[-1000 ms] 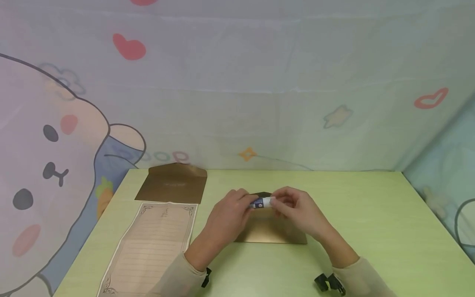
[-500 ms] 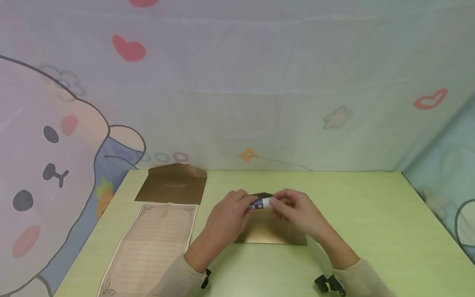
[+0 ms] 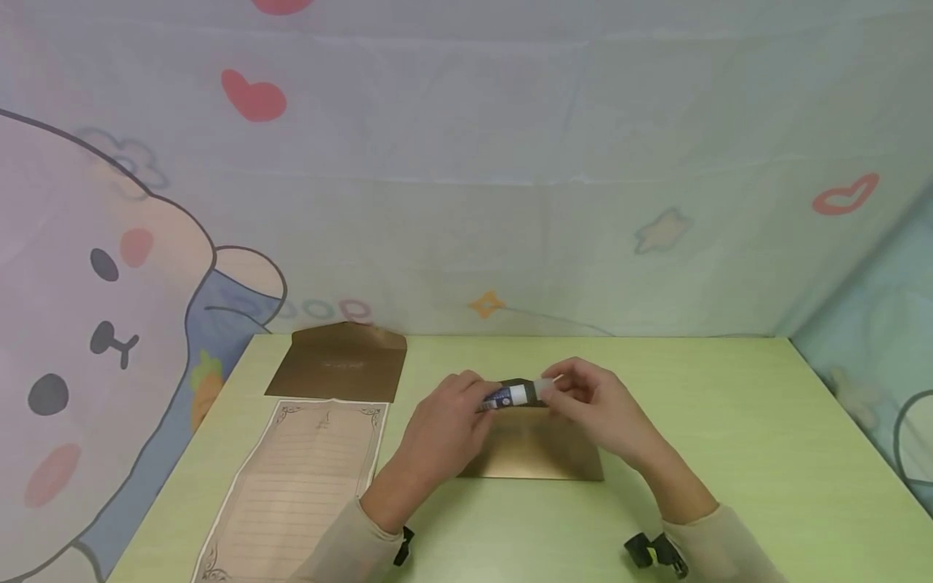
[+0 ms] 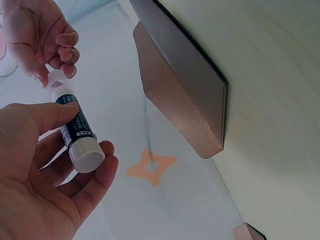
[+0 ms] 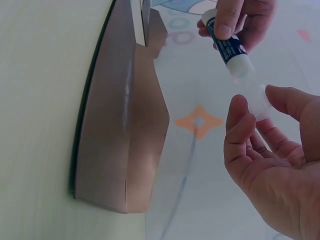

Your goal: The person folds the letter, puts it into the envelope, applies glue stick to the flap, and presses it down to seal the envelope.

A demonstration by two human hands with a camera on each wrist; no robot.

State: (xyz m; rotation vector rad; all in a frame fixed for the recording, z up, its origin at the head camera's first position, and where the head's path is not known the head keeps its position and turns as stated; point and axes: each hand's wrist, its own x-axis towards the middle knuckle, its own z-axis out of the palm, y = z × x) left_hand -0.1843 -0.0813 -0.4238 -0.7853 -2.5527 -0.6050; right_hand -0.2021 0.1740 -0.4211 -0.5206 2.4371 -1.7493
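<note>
Head: the white cylindrical plastic glue stick with navy label (image 3: 505, 397) is in the left hand (image 3: 445, 421), pinched between thumb and fingers, held over the far part of the gold-brown paper envelope (image 3: 539, 453). Right hand (image 3: 605, 417) pinches the small translucent plastic cap (image 3: 543, 388), off the tube, just beside its tip. Envelope flap points away from the person. Second brown paper envelope (image 3: 338, 368) at far left, faint marking, unreadable; pinkish-beige lined letter sheet with scrollwork corners (image 3: 299, 478) in front of it. All on the pale green tabletop (image 3: 736, 453).

Left wrist: glue stick tilted, plain white base toward camera. Rows of small light print on the label, too small to read. Cap near the tip.

Right wrist: cap see-through, between thumb and fingertips, clear of the tube. Envelope flap unfolded; can't tell what's inside.
</note>
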